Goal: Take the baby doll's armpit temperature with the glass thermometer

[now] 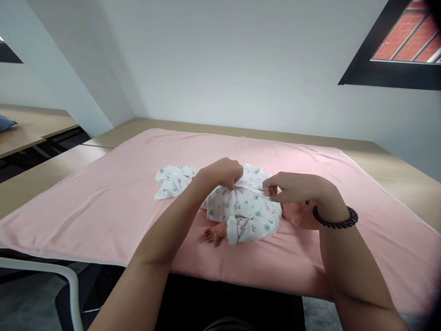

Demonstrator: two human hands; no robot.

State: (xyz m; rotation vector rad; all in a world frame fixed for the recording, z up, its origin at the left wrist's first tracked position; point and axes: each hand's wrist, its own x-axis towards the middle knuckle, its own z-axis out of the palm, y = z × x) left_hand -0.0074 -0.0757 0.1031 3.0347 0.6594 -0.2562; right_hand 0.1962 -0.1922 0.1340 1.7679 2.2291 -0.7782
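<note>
A baby doll (pixel 298 214) lies on its back across a pink blanket (pixel 120 193), its head to the right, partly hidden by my right wrist. It wears a white patterned baby shirt (pixel 223 205) and white patterned trousers (pixel 174 180). One bare doll hand sticks out of a cuffed sleeve on the near side. My left hand (pixel 224 172) is closed at the front edge of the shirt, around the doll's middle. Nearer the neck, my right hand (pixel 287 186) has its fingers curled together at the shirt's collar; its fingertips are partly hidden.
Beneath the blanket is a wooden table (pixel 389 165) against a white wall. A second table (pixel 31 122) stands at the far left with a blue item (pixel 6 122) on it. A chair with a white curved frame (pixel 70 280) is at the lower left.
</note>
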